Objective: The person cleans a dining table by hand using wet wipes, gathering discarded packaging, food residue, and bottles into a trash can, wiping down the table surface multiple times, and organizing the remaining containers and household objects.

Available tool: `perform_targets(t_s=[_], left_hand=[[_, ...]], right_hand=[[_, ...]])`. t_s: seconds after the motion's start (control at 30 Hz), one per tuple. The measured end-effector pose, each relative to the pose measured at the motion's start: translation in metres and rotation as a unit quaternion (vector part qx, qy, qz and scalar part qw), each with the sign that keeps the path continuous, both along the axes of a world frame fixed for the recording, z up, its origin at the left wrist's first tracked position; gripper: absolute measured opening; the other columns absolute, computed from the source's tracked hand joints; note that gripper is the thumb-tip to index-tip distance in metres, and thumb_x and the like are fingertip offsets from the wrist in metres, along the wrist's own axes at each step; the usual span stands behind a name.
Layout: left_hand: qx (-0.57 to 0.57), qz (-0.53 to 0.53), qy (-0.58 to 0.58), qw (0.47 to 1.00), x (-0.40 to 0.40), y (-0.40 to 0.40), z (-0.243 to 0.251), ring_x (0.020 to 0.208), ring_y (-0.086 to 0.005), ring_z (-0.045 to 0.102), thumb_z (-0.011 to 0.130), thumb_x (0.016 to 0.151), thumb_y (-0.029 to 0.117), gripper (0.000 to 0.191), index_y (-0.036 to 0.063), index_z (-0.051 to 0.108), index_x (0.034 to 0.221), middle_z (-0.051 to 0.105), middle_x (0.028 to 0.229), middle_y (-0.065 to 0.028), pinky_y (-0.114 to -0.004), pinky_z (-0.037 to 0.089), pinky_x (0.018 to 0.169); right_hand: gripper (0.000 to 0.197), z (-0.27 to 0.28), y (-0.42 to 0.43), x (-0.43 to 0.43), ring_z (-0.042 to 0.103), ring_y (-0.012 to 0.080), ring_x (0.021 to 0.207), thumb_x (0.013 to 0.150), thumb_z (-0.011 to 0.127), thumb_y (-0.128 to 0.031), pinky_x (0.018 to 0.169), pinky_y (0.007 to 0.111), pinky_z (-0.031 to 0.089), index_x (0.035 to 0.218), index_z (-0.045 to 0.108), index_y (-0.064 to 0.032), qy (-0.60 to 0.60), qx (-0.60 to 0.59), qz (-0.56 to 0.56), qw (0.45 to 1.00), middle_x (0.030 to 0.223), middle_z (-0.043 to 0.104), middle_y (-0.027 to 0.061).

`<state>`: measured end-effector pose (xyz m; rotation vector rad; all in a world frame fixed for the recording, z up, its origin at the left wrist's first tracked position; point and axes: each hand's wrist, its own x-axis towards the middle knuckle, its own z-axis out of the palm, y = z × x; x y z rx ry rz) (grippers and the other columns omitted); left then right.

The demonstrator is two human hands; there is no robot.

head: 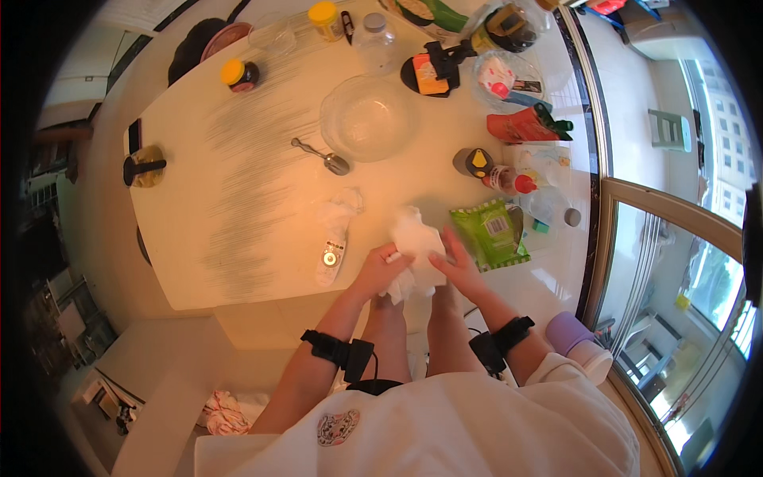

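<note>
Over the table's near edge, in front of my knees, is a crumpled white tissue [420,241], partly blurred. My left hand [384,268] grips its left side, with a bunched part hanging below the fingers. At the opposite edge, my right hand [462,268] has its thumb over the tissue, fingers spread along the side. A white remote control [330,262] lies to the left of my left hand. Just beyond the remote is a crumpled clear plastic wrapper [340,211]. Close to my right hand lies a green packet [492,234] bearing a printed code.
A clear glass bowl [369,119] and a metal scoop [325,158] are mid-table. Bottles, including a red-capped squeeze bottle [509,180], and a red pouch [524,125] crowd the right side. Yellow-lidded jars [239,74] stand farther back. A glass pitcher [146,167] stands at the left edge.
</note>
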<state>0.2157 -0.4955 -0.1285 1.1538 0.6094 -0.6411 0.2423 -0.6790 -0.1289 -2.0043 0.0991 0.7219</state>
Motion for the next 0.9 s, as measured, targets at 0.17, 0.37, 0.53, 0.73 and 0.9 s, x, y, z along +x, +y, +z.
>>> perform_targets(t_s=[0.17,0.37,0.53,0.73,0.9], left_hand=[[-0.062,-0.087,-0.013,0.994,0.006,-0.026,0.021,0.081,-0.0082,0.055,0.059,0.079,0.013,0.024,0.0048,0.060,0.102,0.061,0.090,-0.0013,-0.024,0.045,0.070],[-0.063,-0.116,-0.048,0.990,0.010,-0.060,0.022,0.078,-0.0081,0.055,0.058,0.079,0.015,0.026,0.0052,0.059,0.103,0.060,0.088,-0.0012,-0.024,0.045,0.068],[-0.201,-0.141,0.001,0.969,0.024,-0.081,0.044,0.073,-0.0095,0.056,0.059,0.077,0.013,0.027,0.0038,0.058,0.103,0.060,0.085,-0.0023,-0.025,0.046,0.065],[-0.193,-0.148,-0.003,0.970,0.052,-0.103,0.065,0.073,-0.0101,0.056,0.059,0.077,0.013,0.029,0.0032,0.057,0.104,0.060,0.085,-0.0029,-0.024,0.047,0.066],[-0.145,-0.203,-0.021,0.968,0.067,-0.114,0.069,0.089,-0.0098,0.054,0.059,0.078,0.014,0.030,0.0050,0.057,0.107,0.059,0.097,-0.0026,-0.026,0.044,0.078]], right_hand=[[0.064,0.037,-0.023,0.001,0.044,0.0171,0.107,0.080,0.060,-0.036,0.089,0.030,0.037,0.128,0.033,-0.0020,0.353,0.207,-0.134,0.902,0.120,0.045,0.0097],[0.061,0.045,-0.063,-0.002,0.046,0.0166,0.106,0.079,0.062,-0.033,0.087,0.030,0.040,0.125,0.036,-0.0026,0.340,0.227,-0.129,0.903,0.118,0.047,0.0080],[0.058,0.047,-0.098,-0.008,0.048,0.0177,0.104,0.079,0.062,-0.026,0.086,0.032,0.041,0.125,0.035,-0.0035,0.324,0.402,-0.187,0.836,0.115,0.049,0.0076],[0.051,0.060,-0.113,0.007,0.051,0.0182,0.101,0.078,0.062,-0.016,0.084,0.034,0.043,0.122,0.038,-0.0046,0.338,0.473,-0.216,0.784,0.113,0.050,0.0066],[0.044,0.069,-0.125,0.025,0.051,0.0162,0.099,0.078,0.062,-0.012,0.081,0.031,0.044,0.117,0.043,-0.0045,0.297,0.404,-0.258,0.826,0.109,0.052,0.0050]])
